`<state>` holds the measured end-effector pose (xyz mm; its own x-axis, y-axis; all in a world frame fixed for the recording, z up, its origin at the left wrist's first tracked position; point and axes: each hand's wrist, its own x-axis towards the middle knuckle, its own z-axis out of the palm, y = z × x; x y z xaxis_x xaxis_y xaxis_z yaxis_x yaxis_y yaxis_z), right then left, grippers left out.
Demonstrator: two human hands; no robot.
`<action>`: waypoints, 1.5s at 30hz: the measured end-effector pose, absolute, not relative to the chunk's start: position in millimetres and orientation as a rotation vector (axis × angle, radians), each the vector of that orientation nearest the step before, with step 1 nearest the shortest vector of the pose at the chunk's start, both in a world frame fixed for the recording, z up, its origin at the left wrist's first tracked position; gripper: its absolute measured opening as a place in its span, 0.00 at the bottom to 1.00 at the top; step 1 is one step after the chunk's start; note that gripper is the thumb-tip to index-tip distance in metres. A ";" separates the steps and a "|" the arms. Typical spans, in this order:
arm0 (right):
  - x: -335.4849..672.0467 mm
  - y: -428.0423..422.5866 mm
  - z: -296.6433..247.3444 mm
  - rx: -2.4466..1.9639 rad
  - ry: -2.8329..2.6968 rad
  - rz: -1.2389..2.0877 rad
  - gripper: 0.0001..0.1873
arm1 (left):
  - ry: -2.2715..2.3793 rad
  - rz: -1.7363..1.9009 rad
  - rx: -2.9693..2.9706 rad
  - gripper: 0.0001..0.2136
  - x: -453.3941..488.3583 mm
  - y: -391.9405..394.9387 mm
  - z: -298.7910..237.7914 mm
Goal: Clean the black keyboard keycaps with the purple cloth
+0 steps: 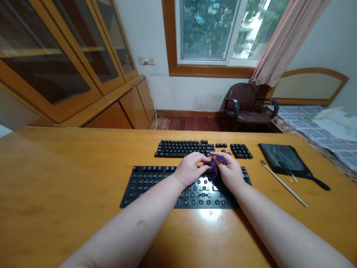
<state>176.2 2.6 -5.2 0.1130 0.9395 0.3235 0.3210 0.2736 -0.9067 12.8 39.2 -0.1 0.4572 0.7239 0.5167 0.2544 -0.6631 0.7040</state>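
A black keyboard base (156,186) with its keycaps removed lies in front of me on the wooden table (69,178). The removed keycaps (181,148) are laid out in keyboard order just beyond it. My left hand (189,170) and my right hand (230,170) meet above the base's upper middle. Both are closed on a small purple cloth (214,168), which hangs between them.
A black pouch (284,160) lies at the right with thin tools on it and a black-handled brush (318,182) at its near edge. A long thin metal rod (283,183) lies beside it. A brown armchair (247,104), a bed and wooden cabinets stand beyond the table.
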 end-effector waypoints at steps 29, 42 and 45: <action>173.2 3.6 -5.0 -1.309 -1.356 0.624 0.10 | 0.834 1.183 1.849 0.17 11.5 44.6 -3.0; 175.3 2.3 -11.6 -1.024 -1.416 0.582 0.08 | 0.880 1.213 1.663 0.15 15.0 44.5 -2.6; 177.1 3.4 -9.6 -0.994 -1.519 0.536 0.10 | 0.843 1.168 1.727 0.16 13.5 43.6 -1.7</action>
